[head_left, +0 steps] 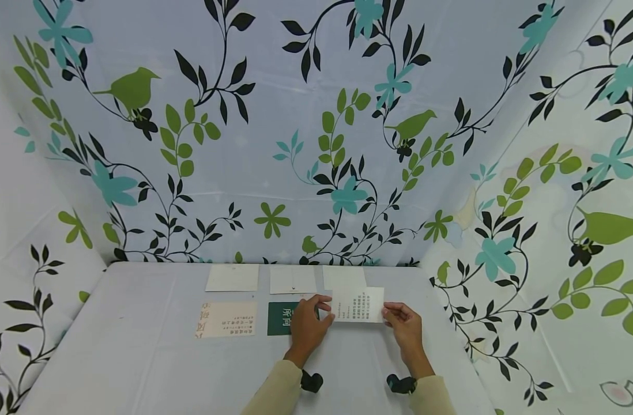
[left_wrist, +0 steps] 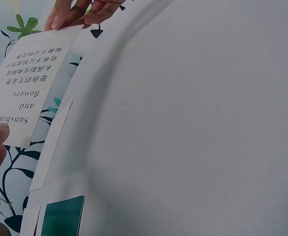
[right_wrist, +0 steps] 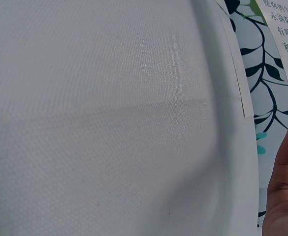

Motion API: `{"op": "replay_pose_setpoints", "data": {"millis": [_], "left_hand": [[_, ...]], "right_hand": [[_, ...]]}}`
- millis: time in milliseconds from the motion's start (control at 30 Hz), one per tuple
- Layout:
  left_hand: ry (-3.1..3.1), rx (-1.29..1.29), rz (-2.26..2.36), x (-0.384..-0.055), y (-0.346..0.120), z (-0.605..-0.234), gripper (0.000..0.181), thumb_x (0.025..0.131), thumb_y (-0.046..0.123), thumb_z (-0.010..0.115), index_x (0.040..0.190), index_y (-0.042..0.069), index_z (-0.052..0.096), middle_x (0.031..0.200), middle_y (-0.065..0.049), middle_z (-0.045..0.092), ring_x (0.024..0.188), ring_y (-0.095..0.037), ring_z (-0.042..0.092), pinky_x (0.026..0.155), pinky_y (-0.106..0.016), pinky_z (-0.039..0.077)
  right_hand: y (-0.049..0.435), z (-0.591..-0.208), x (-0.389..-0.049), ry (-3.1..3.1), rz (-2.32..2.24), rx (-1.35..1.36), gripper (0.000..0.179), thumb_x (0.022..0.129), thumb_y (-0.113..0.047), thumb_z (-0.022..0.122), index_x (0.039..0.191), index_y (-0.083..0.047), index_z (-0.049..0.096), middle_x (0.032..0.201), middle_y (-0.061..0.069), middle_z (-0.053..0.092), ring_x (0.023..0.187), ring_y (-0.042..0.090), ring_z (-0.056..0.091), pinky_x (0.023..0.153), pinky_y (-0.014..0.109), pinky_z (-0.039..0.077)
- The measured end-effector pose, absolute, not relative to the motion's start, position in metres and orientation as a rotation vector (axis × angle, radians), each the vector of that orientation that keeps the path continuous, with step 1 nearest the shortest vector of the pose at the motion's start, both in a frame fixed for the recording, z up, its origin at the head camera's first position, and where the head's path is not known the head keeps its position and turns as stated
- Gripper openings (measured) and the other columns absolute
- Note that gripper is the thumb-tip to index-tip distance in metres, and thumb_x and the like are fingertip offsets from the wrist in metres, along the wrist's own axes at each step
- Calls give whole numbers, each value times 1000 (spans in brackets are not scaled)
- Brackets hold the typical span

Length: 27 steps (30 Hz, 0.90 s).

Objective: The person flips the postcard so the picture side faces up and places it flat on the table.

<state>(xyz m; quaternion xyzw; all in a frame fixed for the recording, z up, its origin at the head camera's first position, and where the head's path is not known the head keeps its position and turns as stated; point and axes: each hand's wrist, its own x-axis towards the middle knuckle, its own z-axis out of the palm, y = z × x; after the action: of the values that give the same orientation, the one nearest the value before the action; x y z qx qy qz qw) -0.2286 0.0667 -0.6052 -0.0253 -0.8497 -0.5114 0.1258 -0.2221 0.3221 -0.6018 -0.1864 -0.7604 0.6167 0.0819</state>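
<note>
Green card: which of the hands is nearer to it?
Left. In the head view, the left hand partly hides the green card; the right hand is farther right, at the right edge of the held white card.

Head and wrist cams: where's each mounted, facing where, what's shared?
Head: on the head, facing forward and down over the white table to patterned cloth; left hand, right hand, both sleeves show.
Left wrist: on that wrist, facing the table and held card; both hands show, partly.
Right wrist: on that wrist, facing mostly table; right hand and part of the card at right.
Head and left wrist share the green card.
</note>
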Motion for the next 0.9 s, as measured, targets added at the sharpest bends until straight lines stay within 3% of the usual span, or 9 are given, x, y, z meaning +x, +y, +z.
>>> {"op": "replay_pose_setpoints", "data": {"millis": [167, 500, 900], "left_hand": [[-2485, -93, -1477, -227, 66, -608, 46, 79, 12, 93, 120, 23, 77, 92, 6, 75, 77, -9, 47, 69, -26, 37], [-2519, -99, -1485, -228, 67, -613, 55, 77, 10, 94, 126, 23, 74, 93, 4, 75, 95, -28, 65, 76, -31, 42], [-2536, -92, -1438, -225, 70, -614, 53, 77, 9, 94, 126, 16, 76, 90, 3, 74, 97, -26, 65, 83, -37, 47]], "right_hand": [[322, -603, -222, -2278, 1839, -535, 25, 97, -6, 75, 122, -4, 74, 113, 10, 75, 93, 14, 71, 82, 22, 59], [320, -602, -219, -2335, 1802, -521, 35, 93, -1, 77, 127, -6, 74, 122, 15, 72, 102, 17, 69, 82, 17, 57], [322, -603, -216, -2407, 1767, -487, 43, 86, 1, 82, 127, -11, 76, 123, 13, 73, 100, 17, 72, 81, 19, 58]]}}
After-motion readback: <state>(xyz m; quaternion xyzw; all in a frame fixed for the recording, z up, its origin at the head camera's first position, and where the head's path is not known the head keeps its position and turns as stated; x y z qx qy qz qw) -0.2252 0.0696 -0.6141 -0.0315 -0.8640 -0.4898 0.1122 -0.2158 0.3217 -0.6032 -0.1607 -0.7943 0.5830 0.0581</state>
